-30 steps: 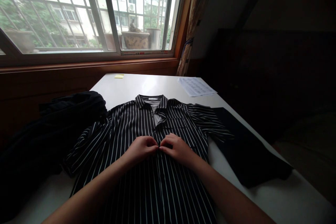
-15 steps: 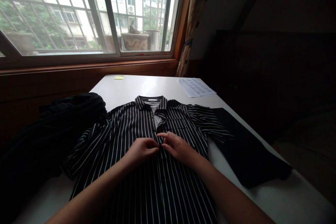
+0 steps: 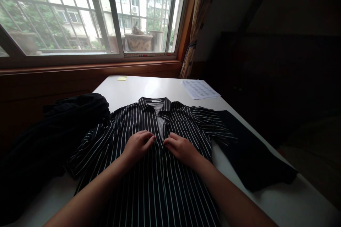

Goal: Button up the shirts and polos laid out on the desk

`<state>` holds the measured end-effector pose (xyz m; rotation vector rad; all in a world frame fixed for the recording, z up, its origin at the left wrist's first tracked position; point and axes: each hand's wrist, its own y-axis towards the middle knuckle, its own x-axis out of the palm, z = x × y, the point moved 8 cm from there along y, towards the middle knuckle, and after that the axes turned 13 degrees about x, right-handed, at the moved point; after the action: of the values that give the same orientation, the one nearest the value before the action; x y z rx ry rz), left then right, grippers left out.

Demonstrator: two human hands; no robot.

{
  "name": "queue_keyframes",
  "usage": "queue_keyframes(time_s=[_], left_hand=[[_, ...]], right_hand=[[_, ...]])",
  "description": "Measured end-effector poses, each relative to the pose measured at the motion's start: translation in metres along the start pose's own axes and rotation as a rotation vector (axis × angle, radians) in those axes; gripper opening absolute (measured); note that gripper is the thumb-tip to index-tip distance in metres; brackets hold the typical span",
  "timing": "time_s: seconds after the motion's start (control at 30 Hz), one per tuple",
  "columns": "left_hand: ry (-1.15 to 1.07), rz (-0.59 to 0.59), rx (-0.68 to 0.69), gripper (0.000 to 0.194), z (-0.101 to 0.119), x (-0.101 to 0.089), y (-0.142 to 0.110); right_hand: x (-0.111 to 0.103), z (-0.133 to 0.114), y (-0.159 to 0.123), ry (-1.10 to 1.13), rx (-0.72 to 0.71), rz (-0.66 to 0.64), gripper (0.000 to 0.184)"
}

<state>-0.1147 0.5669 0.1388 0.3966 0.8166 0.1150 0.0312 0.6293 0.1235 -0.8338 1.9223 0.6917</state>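
Observation:
A black short-sleeved shirt (image 3: 151, 184) with white stripes lies front up, its collar (image 3: 143, 103) at the far end. The front parts in a V below the collar, showing the pale inside. My left hand (image 3: 138, 144) is over the shirt front, just left of the opening, with thumb and fingers curled together; whether cloth is between them is hard to see. On the opening's right edge, my right hand (image 3: 181, 147) has its fingers closed on the shirt cloth. A small gap separates the two hands.
The shirt rests on a white table (image 3: 128, 90). Bunched dark cloth (image 3: 77, 108) is at left, and a flat dark cloth (image 3: 255, 159) lies under the right sleeve. Printed papers (image 3: 199, 89) and a yellow note (image 3: 122, 78) lie at the far edge, below a barred window (image 3: 144, 14).
My left hand has moved left and slightly up, away from my right hand. My right forefinger, stretched out before, is now curled in. The shirt's front opening reaches a little lower.

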Motion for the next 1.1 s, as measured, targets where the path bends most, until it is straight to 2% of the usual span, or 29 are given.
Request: queue_keyframes(time_s=[0.07, 0.13, 0.27, 0.47, 0.8, 0.9, 1.03, 1.1], left_hand=[[0.093, 0.004, 0.094, 0.027, -0.003, -0.003, 0.001], [0.173, -0.033, 0.132, 0.027, -0.01, 0.001, 0.001], [0.334, -0.128, 0.124, 0.036, -0.023, 0.01, -0.002], [0.432, -0.223, 0.121, 0.046, -0.03, 0.014, -0.006], [0.481, -0.207, 0.104, 0.048, -0.038, 0.008, -0.007], [0.474, -0.174, 0.114, 0.045, -0.036, 0.007, -0.007], [0.472, -0.171, 0.112, 0.04, -0.035, 0.007, -0.007], [0.468, -0.182, 0.107, 0.041, -0.036, 0.007, -0.007]], right_hand=[[-0.004, 0.003, -0.001, 0.028, -0.008, 0.014, 0.015], [-0.007, 0.007, -0.001, 0.05, -0.015, 0.022, 0.015], [-0.011, 0.013, -0.002, 0.082, -0.014, 0.03, 0.015], [-0.02, 0.018, -0.004, 0.138, -0.007, 0.052, 0.015], [-0.037, 0.018, -0.01, 0.233, 0.005, 0.072, 0.01], [-0.037, 0.017, -0.009, 0.266, 0.001, 0.082, 0.015], [-0.033, 0.026, -0.007, 0.275, 0.06, 0.117, 0.031], [-0.031, 0.028, -0.006, 0.24, 0.067, 0.116, 0.029]])
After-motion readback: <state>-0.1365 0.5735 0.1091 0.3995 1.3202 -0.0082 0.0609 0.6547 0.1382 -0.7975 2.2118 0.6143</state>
